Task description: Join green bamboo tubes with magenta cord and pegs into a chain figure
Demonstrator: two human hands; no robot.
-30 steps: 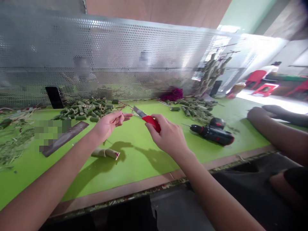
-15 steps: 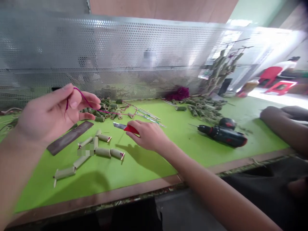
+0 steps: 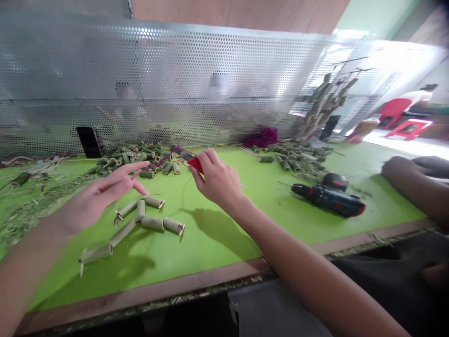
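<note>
My left hand (image 3: 101,199) is over the left of the table, thumb and fingers closed on a thin purple thread (image 3: 154,166). The thread runs up and right to the blade of a red utility knife (image 3: 195,163). My right hand (image 3: 219,180) grips this knife by its handle, blade pointing left toward the thread. Below the hands lies a jointed figure of pale bamboo tubes (image 3: 152,223), its limb ends tied with purple thread to small sticks. Behind the thread is a pile of short cut bamboo tubes (image 3: 140,157).
A cordless drill (image 3: 328,196) lies on the green table (image 3: 245,224) at right, near another person's arm (image 3: 403,182). A perforated metal screen (image 3: 196,84) stands behind. A phone (image 3: 89,142), a purple thread bundle (image 3: 261,137) and more bamboo pieces (image 3: 294,157) line the back.
My left hand has lowered and turned, moving right with the thread. My right hand has raised the knife, bringing its blade to the thread. The dark flat strip at left no longer shows.
</note>
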